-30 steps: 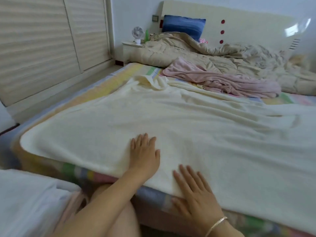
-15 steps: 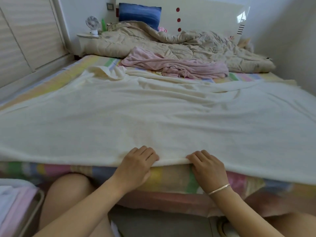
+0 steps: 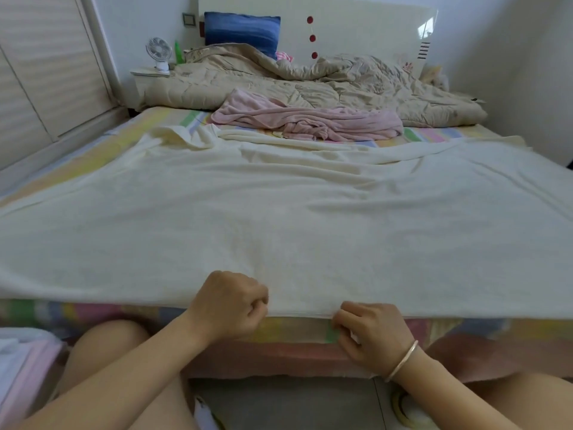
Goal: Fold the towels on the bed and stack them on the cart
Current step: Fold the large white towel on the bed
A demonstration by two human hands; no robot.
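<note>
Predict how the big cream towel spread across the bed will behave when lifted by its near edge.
Probably floppy: the cream towel lies in soft wrinkles, so it should sag between the left hand and right hand at its near edge. Likely awkward rather than heavy, since it spans the bed. Its matt, napped-looking surface suggests it won't slip easily.

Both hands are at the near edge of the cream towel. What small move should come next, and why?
Probably a short pull toward the body: the left hand and right hand both pinch the near hem of the cream towel, and its far part lies wrinkled, one corner turned over.
</note>
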